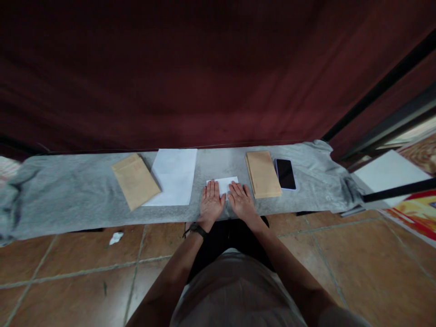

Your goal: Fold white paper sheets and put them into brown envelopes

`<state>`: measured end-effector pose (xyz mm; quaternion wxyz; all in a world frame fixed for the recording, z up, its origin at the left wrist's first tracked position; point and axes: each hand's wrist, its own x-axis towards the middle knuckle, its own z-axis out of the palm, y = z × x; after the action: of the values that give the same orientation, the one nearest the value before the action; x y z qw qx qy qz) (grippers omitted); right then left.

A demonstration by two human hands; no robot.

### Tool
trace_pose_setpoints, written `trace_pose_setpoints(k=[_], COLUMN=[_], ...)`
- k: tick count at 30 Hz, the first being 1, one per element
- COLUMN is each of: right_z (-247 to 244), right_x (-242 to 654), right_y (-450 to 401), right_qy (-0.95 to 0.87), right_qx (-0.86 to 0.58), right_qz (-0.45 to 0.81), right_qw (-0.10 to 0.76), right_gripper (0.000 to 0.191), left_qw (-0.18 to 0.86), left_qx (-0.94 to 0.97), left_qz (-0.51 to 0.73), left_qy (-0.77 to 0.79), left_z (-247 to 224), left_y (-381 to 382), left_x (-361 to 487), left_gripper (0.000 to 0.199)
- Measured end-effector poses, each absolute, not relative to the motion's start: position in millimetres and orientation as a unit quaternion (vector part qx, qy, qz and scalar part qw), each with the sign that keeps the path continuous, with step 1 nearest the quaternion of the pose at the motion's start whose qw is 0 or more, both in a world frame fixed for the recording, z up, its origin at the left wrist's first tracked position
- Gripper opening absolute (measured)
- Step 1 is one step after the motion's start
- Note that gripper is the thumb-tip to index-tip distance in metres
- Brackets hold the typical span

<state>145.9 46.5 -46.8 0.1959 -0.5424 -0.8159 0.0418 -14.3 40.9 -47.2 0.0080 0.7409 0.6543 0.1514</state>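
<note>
A small white paper (223, 184), seemingly folded, lies flat near the front edge of the grey cloth. My left hand (211, 202) rests flat on its left part, fingers stretched out, with a dark watch on the wrist. On its right part lies my right hand (241, 200), fingers extended and a little apart. Both palms face down and cover much of the paper. Larger white sheets (175, 175) are to the left of my hands, partly under a brown envelope (136, 180). Just right of my right hand is a stack of brown envelopes (264, 175).
A phone (285, 174) with a dark screen lies beside the envelope stack. The grey cloth (75, 190) covers a long narrow surface, with a dark red curtain (204, 104) behind it. A crumpled white scrap (116, 238) is on the tiled floor.
</note>
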Motion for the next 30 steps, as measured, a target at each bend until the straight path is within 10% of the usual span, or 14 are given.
trace_pose_setpoints(k=[30], right_z=[-58], right_x=[131], right_y=[71], right_qy=[-0.765], right_qx=[-0.615], right_qz=[0.044], right_qw=[0.184], right_gripper=[0.060], left_qw=[0.026], left_qx=[0.730], left_qz=[0.058], left_qy=[0.681], left_z=[-36], left_y=[40], left_x=[-7], left_gripper=[0.069])
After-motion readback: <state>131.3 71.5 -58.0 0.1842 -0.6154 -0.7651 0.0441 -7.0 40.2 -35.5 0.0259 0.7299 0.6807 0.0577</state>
